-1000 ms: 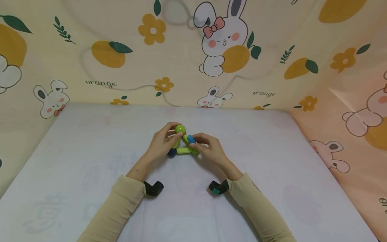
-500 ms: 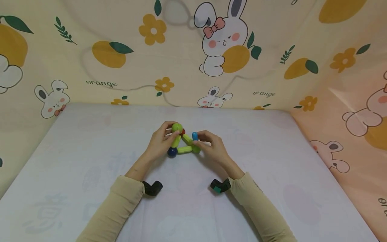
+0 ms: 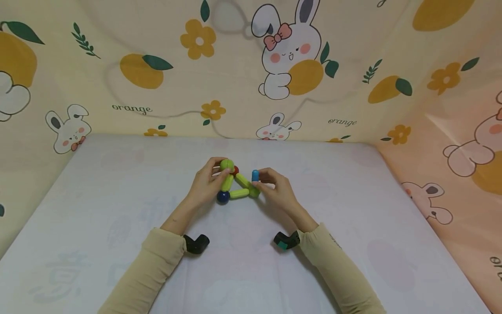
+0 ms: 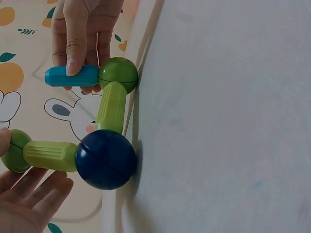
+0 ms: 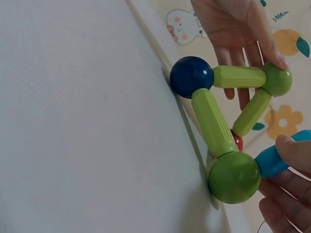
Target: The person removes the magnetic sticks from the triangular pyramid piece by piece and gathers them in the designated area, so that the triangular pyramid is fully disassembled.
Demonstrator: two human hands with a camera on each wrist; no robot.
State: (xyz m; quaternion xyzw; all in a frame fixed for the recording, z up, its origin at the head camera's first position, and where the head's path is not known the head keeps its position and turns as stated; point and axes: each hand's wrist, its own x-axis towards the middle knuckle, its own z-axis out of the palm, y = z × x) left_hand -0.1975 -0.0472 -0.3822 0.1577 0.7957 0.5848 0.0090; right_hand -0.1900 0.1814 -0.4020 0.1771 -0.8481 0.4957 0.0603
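A toy frame of green rods [image 3: 239, 194] and balls stands on the white tabletop [image 3: 117, 218]. Its corners are a dark blue ball [image 3: 223, 196], a right green ball [image 3: 254, 192] and a top green ball [image 3: 226, 165], with a small red ball [image 3: 235, 170] just behind the top. My left hand [image 3: 217, 171] pinches the top green ball [image 5: 277, 79] between thumb and fingers. My right hand [image 3: 259, 179] pinches a light blue rod [image 3: 255, 175], which stands upright on the right green ball [image 4: 118, 73]. The wrist views show the blue rod [image 4: 65, 76] touching that ball [image 5: 233, 176].
A cloth printed with rabbits and oranges [image 3: 290, 56] hangs as a wall behind the table and along its right side. Black wrist cameras [image 3: 196, 243] [image 3: 286, 240] sit under both sleeves. The table's back edge runs just beyond the toy.
The blue rod in my right hand has swung from leaning towards the top ball to standing upright over the right green ball. My left hand has kept its hold.
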